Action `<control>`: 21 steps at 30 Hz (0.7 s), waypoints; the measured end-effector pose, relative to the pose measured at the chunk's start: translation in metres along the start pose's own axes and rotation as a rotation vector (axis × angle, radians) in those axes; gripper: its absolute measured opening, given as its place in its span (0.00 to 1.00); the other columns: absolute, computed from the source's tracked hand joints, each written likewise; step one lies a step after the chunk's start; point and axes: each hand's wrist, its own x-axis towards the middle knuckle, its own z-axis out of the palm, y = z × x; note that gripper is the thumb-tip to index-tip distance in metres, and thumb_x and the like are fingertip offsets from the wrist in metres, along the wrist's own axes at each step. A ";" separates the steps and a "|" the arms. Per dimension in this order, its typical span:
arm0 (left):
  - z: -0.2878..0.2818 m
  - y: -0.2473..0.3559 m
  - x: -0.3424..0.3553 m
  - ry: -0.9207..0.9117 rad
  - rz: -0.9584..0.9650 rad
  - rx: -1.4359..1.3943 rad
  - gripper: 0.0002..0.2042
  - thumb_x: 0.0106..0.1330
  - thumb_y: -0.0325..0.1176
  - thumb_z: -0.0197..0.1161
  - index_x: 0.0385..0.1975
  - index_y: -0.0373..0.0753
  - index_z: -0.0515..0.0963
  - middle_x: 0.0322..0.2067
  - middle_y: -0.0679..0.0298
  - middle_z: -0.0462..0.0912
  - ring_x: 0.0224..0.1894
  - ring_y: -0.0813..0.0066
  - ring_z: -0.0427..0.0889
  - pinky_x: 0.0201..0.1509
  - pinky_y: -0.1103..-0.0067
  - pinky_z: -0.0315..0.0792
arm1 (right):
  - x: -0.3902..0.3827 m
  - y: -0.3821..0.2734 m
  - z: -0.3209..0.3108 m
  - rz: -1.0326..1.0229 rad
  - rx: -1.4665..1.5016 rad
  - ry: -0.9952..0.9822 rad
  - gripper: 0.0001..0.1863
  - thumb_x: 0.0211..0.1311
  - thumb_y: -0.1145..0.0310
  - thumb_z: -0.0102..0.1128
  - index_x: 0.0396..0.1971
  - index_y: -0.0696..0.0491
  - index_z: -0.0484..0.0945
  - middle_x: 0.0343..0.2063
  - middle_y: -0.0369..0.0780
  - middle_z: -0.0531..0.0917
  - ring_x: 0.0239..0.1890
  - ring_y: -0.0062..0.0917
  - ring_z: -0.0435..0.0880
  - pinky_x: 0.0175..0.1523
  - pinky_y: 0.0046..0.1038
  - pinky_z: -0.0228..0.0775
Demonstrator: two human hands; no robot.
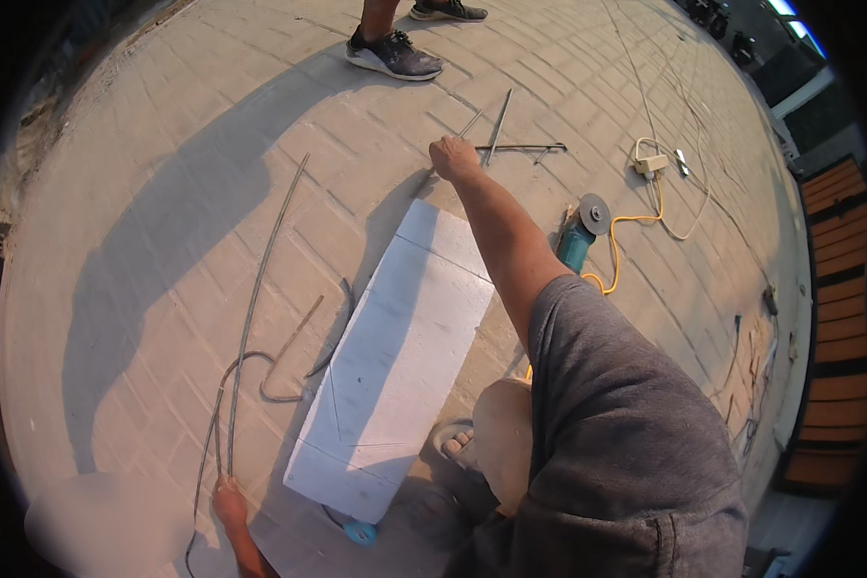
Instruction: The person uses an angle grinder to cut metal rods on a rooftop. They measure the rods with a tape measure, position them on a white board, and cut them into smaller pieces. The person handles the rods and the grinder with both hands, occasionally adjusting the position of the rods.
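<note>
My right hand (455, 158) reaches forward, past the far end of a white slab (433, 279), its fingers closed round a thin metal rod (471, 123). Beside it, another straight rod (500, 125) crosses a dark rod with a hooked end (525, 147) on the paving. At the lower left, my left hand (229, 503) is closed on long metal rods (253, 289). A hook-shaped rod (295, 347) and a short curved one (342, 332) lie between that hand and the slab. Pencil-like lines run across the slab, partly under shadow.
An angle grinder (578, 236) lies right of my forearm, its yellow cord (636, 218) running to a socket box (650, 164). A person's shoe (393, 55) stands ahead. A blue round object (360, 533) touches the slab's near end. Orange slatted panels (838, 318) edge the right.
</note>
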 end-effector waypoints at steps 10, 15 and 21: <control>-0.026 0.019 0.000 -0.115 -0.031 -0.067 0.14 0.71 0.35 0.58 0.47 0.30 0.77 0.39 0.40 0.82 0.45 0.39 0.81 0.47 0.57 0.73 | -0.025 0.126 0.033 0.731 0.270 0.030 0.17 0.63 0.70 0.53 0.50 0.54 0.82 0.55 0.53 0.78 0.59 0.49 0.77 0.61 0.41 0.73; -0.023 0.017 0.000 -0.100 -0.022 -0.081 0.13 0.70 0.33 0.58 0.46 0.29 0.77 0.38 0.39 0.82 0.44 0.39 0.81 0.47 0.58 0.73 | -0.029 0.167 0.056 0.602 0.209 -0.004 0.18 0.65 0.67 0.54 0.53 0.50 0.81 0.60 0.51 0.73 0.63 0.49 0.72 0.61 0.48 0.70; -0.011 0.013 0.013 -0.133 0.005 -0.052 0.16 0.70 0.32 0.58 0.52 0.26 0.75 0.46 0.39 0.81 0.51 0.41 0.79 0.54 0.61 0.73 | -0.024 0.200 0.058 0.651 0.257 -0.097 0.16 0.63 0.67 0.56 0.49 0.48 0.84 0.53 0.47 0.82 0.59 0.42 0.79 0.59 0.47 0.72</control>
